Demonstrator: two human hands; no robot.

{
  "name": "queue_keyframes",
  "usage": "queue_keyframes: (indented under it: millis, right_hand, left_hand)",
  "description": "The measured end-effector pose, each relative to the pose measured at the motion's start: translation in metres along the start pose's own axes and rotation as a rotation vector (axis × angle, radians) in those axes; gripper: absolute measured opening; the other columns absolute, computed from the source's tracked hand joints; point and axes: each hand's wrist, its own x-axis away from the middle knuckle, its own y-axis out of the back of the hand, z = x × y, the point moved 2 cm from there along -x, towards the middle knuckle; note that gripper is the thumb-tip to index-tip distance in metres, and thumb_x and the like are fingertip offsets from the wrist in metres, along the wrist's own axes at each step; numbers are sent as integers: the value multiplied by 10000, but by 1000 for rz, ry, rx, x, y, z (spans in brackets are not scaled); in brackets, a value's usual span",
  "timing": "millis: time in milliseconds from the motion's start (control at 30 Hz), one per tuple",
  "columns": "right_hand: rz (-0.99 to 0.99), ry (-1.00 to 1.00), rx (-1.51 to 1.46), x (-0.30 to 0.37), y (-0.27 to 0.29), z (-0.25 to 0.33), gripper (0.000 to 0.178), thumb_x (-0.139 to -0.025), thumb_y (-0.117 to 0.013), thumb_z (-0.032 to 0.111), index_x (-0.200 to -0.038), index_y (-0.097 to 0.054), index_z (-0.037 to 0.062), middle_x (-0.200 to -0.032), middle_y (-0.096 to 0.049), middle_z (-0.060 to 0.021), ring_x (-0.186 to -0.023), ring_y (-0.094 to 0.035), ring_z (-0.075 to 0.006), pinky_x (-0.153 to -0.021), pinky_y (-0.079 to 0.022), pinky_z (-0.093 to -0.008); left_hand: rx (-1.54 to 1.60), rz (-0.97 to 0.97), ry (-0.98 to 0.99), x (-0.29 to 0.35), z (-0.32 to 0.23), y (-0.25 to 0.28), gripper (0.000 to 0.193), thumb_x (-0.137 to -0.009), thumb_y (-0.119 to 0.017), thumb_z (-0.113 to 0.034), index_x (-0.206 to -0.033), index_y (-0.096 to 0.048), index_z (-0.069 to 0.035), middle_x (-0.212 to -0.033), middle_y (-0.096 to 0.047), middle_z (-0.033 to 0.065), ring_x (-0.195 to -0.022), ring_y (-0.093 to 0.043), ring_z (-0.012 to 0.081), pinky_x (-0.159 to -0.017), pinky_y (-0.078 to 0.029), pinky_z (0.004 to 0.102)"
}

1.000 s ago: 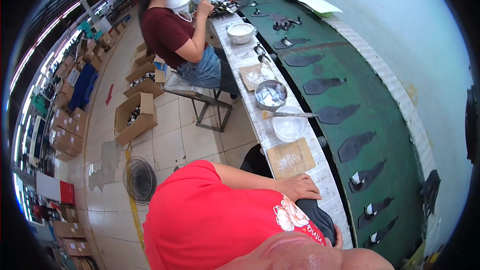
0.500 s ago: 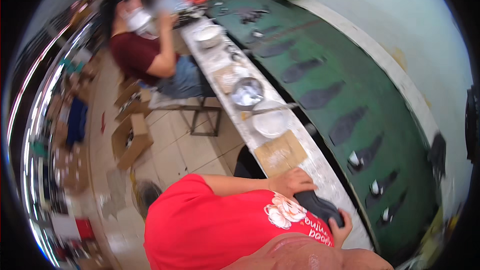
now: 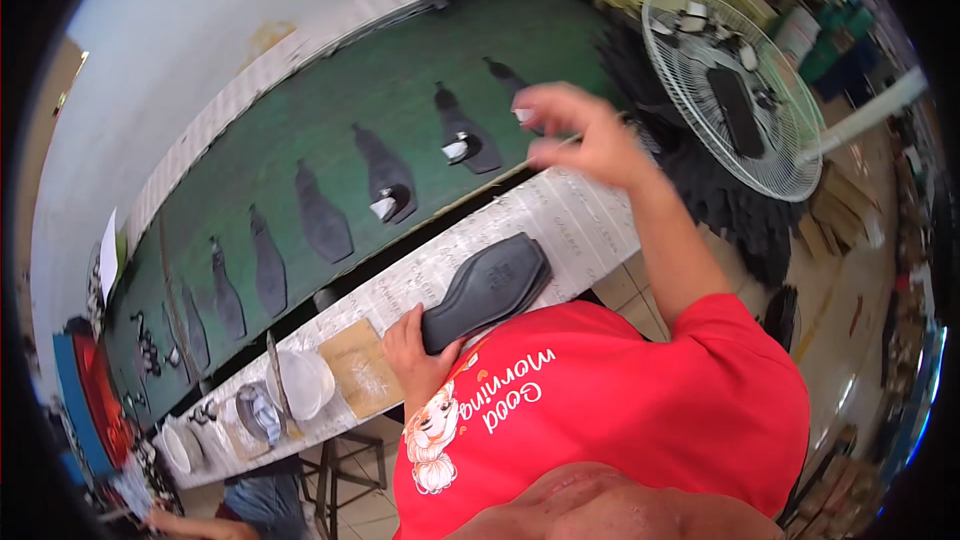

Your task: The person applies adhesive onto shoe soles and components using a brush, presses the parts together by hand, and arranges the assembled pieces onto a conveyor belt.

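A small stack of black shoe soles [image 3: 490, 285] lies on the white covered ledge in front of my red shirt. My left hand [image 3: 412, 352] grips its narrow end, thumb on the near side and fingers on the far side. Raised and a little blurred, my right hand [image 3: 590, 140] is stretched over the green belt [image 3: 400, 90] with thumb and fingers apart. It is nearest to a dark sole-shaped piece [image 3: 505, 78] at the right of the row. I cannot tell whether it touches the small white part by its fingertips.
More dark sole-shaped pieces [image 3: 322, 215] lie along the belt, some bearing small black-and-white parts. Leftward on the ledge are brown cardboard [image 3: 362, 368], a white bowl [image 3: 308, 385] and a metal bowl [image 3: 258, 415]. A white fan [image 3: 735, 90] stands right; a co-worker's arm [image 3: 205, 528] shows lower left.
My view has swung round to the right. My right hand has left the soles and reached out over the belt, while my left hand stays on them.
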Motion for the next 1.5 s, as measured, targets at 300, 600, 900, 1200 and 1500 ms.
queue_keyframes:
  millis: [300,600,900,1200,1500]
  right_hand:
    - [-983,310,312,69,206,74,354,-840,-696,75,-1183,-610,49,-1069,-647,-46,-924,-623,-105,-806,-505,-230]
    - [-1679,-781,930,316,361,-108,663,-761,-721,449,-1220,-547,3,-1026,-679,-130,-953,-640,-249,-831,-473,-360]
    - [-915,-856,-554,296,278,-104,533,-841,-651,502,-1147,-533,82,-880,-681,-121,-710,-666,-191,-438,-453,-234]
    - [-691,-654,-851,289,242,-104,672,-866,-619,492,-1236,-432,-37,-1095,-619,-240,-960,-655,-276,-662,-563,-318]
    - [-1317,-474,-966,236,119,-69,783,-815,-696,423,-1277,-287,-58,-1147,-505,-239,-972,-587,-318,-816,-514,-427]
  left_hand:
    - [53,2,-10,8,1,-3,759,-554,-855,-240,-1225,-547,-60,-1118,-587,134,-1041,-530,327,-928,-392,435]
    - [60,-9,-33,8,6,-3,750,-565,-845,-198,-1235,-542,-52,-1106,-577,159,-1040,-525,342,-922,-395,440]
    - [54,4,-12,11,6,-4,754,-571,-840,-196,-1244,-532,-51,-1112,-573,166,-1040,-524,349,-929,-391,444]
    - [59,15,-19,14,10,-5,718,-601,-814,-197,-1243,-533,-44,-1109,-572,170,-1049,-518,360,-944,-381,450]
    - [44,11,-10,13,10,-9,727,-602,-820,-217,-1246,-531,-42,-1101,-571,171,-1040,-518,360,-940,-379,448]
